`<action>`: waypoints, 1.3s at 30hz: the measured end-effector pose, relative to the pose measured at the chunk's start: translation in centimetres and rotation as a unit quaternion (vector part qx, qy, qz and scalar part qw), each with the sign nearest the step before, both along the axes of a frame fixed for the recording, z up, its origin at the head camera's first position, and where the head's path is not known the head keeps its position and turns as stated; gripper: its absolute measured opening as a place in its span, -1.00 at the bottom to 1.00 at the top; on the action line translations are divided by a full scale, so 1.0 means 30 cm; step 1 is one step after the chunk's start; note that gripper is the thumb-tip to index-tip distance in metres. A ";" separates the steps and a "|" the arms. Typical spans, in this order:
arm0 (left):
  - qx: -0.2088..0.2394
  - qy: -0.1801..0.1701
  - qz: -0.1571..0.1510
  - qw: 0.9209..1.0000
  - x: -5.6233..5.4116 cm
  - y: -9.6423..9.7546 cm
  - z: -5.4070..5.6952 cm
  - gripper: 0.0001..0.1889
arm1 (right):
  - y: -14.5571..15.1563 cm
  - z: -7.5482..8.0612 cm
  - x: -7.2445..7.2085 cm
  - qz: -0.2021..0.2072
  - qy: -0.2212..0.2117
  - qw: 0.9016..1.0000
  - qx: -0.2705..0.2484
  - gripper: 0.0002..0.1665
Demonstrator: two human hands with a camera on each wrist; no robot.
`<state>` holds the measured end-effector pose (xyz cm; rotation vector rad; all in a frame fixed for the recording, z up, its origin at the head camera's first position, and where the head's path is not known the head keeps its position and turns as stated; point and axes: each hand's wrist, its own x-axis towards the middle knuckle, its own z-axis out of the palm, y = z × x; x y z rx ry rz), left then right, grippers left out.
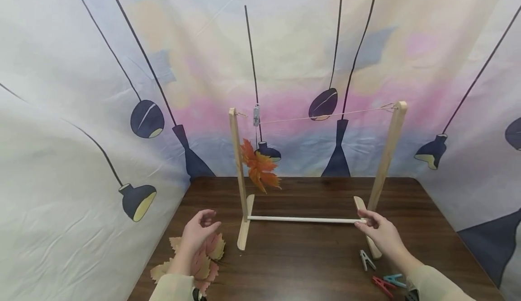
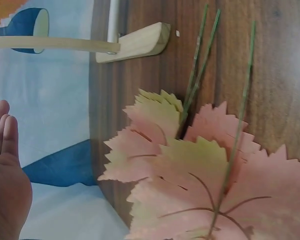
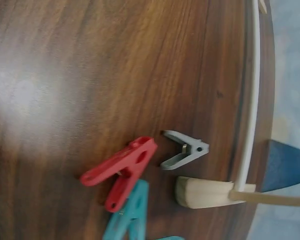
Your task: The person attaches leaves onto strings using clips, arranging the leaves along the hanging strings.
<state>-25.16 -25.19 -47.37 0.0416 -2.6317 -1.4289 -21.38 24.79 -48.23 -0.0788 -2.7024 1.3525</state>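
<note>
A wooden stand with two upright posts (image 1: 386, 156) has a string (image 1: 321, 117) tied between their tops and a white rod (image 1: 301, 219) low down. From the string's left end a light grey clothespin (image 1: 256, 115) hangs, with an orange maple leaf (image 1: 260, 167) below it. My left hand (image 1: 197, 231), fingers loosely bent and holding nothing, is over a pile of pink-yellow leaves (image 2: 190, 165) with green stems. My right hand (image 1: 380, 232) is by the stand's right foot, thumb and fingers apart; whether it touches the stand I cannot tell.
Near my right hand lie a grey clothespin (image 3: 185, 150), a red clothespin (image 3: 122, 172) and a blue clothespin (image 3: 130, 212) on the dark wooden table (image 1: 301, 265). Another blue piece shows at the right wrist view's bottom edge. A cloth printed with lamps (image 1: 146, 120) hangs behind.
</note>
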 end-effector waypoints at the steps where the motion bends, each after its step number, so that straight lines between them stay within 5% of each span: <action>1: -0.001 -0.001 -0.002 1.000 0.005 -0.004 -0.010 -0.55 | 0.004 -0.009 0.005 -0.002 -0.007 1.000 -0.002 -0.25; 8: -0.002 -0.020 -0.005 1.000 0.039 -0.020 -0.067 -0.54 | 0.027 -0.070 0.023 -0.001 -0.043 0.999 0.019 -0.21; 17: 0.024 -0.041 -0.019 0.999 0.047 -0.022 -0.134 -0.58 | 0.042 -0.122 0.041 0.014 -0.036 0.998 0.045 -0.23; 24: 0.009 -0.021 -0.044 0.999 0.078 -0.024 -0.193 -0.66 | 0.049 -0.167 0.066 0.022 -0.029 0.997 0.065 -0.30; 39: -0.005 -0.050 -0.067 0.997 0.113 -0.051 -0.258 -0.66 | 0.047 -0.213 0.110 0.026 -0.068 0.996 0.047 -0.36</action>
